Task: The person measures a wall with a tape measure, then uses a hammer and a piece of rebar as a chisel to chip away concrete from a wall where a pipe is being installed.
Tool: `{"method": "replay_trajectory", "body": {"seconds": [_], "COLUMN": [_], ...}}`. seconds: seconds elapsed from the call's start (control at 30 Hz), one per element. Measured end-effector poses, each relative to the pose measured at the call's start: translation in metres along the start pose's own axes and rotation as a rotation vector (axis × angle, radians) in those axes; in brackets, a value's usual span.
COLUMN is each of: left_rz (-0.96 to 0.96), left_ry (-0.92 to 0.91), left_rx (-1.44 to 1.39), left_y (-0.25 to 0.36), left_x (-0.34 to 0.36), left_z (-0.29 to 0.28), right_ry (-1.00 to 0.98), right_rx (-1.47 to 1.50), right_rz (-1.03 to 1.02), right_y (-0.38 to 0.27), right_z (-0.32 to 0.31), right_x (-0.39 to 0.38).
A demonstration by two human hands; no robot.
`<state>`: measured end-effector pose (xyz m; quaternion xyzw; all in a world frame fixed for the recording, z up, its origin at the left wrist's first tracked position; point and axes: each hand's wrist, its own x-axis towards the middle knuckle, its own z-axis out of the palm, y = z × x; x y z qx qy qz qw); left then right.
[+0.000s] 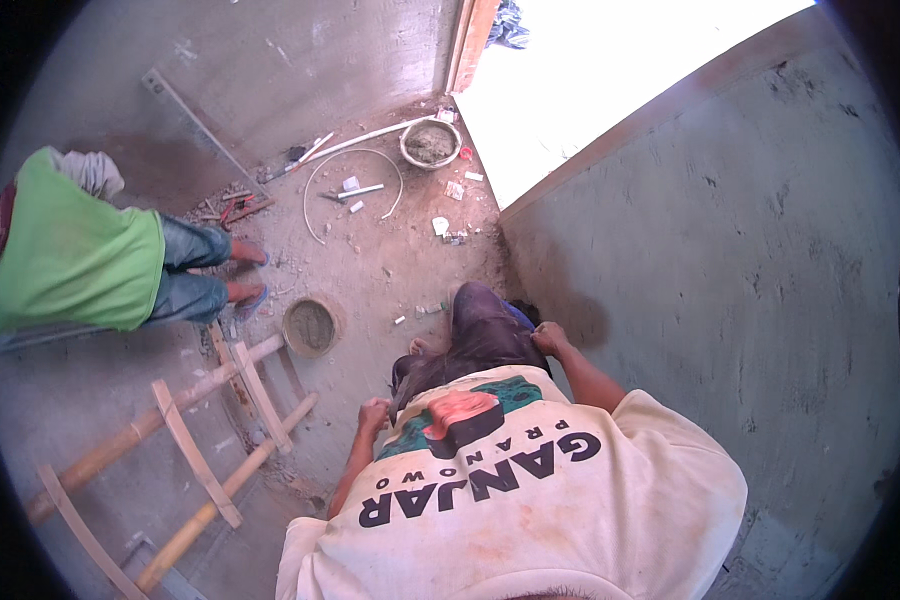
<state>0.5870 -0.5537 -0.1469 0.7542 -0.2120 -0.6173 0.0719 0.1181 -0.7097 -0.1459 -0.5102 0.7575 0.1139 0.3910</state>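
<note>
My left hand (373, 413) is closed at my left hip, its fingers on the edge of my dark trousers (485, 335). On the other side my right hand (547, 338) is curled in a fist against the trousers at the thigh, seeming to grip the cloth. Both arms hang from the short sleeves of a stained cream shirt (630, 480) with a printed picture. No tool shows in either hand. Beyond my left hand, a round bucket (311, 328) with grey mortar stands on the floor.
A bamboo ladder (195, 440) leans at the left. A person in a green shirt (80, 250) stands beyond it. Another mortar bucket (430, 144), a bent hose (315, 180) and white pipe pieces lie near the bright doorway (570, 100). A plastered wall (710, 250) rises at right.
</note>
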Motion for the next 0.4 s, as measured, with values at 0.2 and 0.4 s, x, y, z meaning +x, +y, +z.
{"method": "replay_trajectory", "body": {"seconds": [0.2, 0.4], "left_rz": [-0.051, -0.158], "left_ry": [-0.067, -0.161], "left_rx": [0.255, -0.102], "left_y": [0.071, 0.182], "left_x": [0.058, 0.121], "left_z": [-0.028, -0.044], "right_ry": [-0.190, 0.097], "right_rx": [-0.053, -0.094], "right_rz": [0.003, -0.343], "right_y": [-0.042, -0.089], "right_z": [-0.039, -0.099], "right_x": [0.074, 0.239]}}
